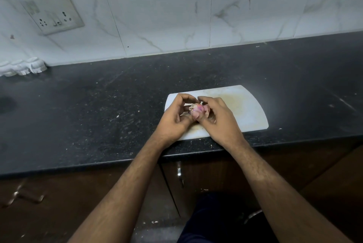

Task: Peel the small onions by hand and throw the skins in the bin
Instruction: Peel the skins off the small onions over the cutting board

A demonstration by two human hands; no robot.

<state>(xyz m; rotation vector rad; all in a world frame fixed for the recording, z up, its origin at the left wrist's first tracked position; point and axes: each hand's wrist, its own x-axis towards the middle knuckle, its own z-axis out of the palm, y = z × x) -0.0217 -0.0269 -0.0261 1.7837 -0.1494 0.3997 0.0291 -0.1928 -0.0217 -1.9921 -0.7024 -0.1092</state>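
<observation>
A small pink-purple onion (198, 109) with pale papery skin is held between both hands just above a white cutting board (247, 109). My left hand (174, 119) grips its left side, fingers curled over the top. My right hand (218, 119) closes on its right side, the thumb pressed against the front of the onion. Most of the onion is hidden by the fingers. No bin is in view.
The board lies near the front edge of a black stone counter (98, 109). A tiled wall with a switch and socket plate (53, 10) rises behind. A white moulded object (21, 67) sits at the far left. Brown cabinet doors with metal handles (179, 172) are below.
</observation>
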